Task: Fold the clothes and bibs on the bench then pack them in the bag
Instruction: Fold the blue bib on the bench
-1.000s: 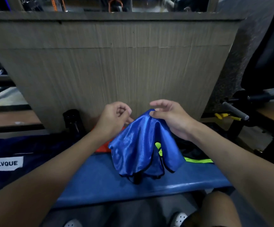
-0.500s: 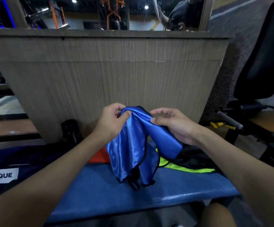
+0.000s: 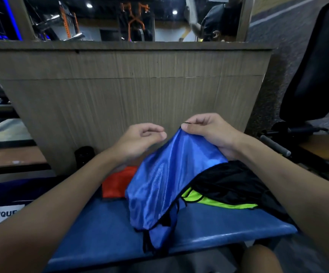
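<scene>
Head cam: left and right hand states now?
Left hand: fingers curled beside the blue bib; grip cannot be told.
Right hand: pinching the blue bib's top edge.

A ribbed wooden panel (image 3: 130, 99) stands straight across the room. Along its top runs a mirror (image 3: 108, 22), showing orange racks (image 3: 132, 18) and a couple of ceiling lights (image 3: 89, 5). At the panel's foot, towards its left end, stands a dark bottle (image 3: 84, 154), and further left lies a low wooden platform (image 3: 12, 156). Off the panel's right end is a gym machine with a tall black back pad (image 3: 317, 66) and a grey foam handle (image 3: 275, 144) sticking out below it.
</scene>
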A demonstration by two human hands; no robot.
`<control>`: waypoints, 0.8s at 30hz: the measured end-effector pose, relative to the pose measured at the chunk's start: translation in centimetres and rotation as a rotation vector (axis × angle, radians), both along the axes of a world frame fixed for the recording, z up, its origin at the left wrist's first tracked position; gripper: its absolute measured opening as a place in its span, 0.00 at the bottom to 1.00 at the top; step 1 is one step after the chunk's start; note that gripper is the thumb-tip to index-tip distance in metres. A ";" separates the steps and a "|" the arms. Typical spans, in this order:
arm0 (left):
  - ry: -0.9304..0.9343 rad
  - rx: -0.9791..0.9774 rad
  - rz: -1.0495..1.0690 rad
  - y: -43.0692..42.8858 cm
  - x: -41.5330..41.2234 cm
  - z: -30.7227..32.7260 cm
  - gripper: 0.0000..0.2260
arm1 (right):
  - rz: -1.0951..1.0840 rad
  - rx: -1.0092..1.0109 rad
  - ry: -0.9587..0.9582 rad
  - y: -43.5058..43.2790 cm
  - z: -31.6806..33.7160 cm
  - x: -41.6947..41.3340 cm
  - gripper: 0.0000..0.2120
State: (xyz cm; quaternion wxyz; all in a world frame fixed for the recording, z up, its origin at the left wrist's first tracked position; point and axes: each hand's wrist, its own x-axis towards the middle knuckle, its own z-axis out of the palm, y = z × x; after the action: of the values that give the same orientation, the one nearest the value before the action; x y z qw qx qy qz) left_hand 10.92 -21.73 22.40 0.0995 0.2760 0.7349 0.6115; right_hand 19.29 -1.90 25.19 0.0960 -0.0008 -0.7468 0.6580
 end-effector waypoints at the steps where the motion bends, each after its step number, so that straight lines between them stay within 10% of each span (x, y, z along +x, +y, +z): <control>1: 0.020 -0.026 -0.030 0.1 0.2 0.2 0.09 | 0.017 0.028 -0.001 -0.3 0.2 0.0 0.07; 24: 0.043 -0.078 -0.145 -0.2 1.8 2.2 0.07 | -0.069 0.040 0.121 -0.7 0.5 -0.5 0.20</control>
State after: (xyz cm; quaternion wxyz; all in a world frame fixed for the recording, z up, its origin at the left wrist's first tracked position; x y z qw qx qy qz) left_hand 12.68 -21.97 24.62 0.1386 0.3375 0.7382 0.5674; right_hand 18.78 -2.59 25.71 0.1636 0.0150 -0.7524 0.6379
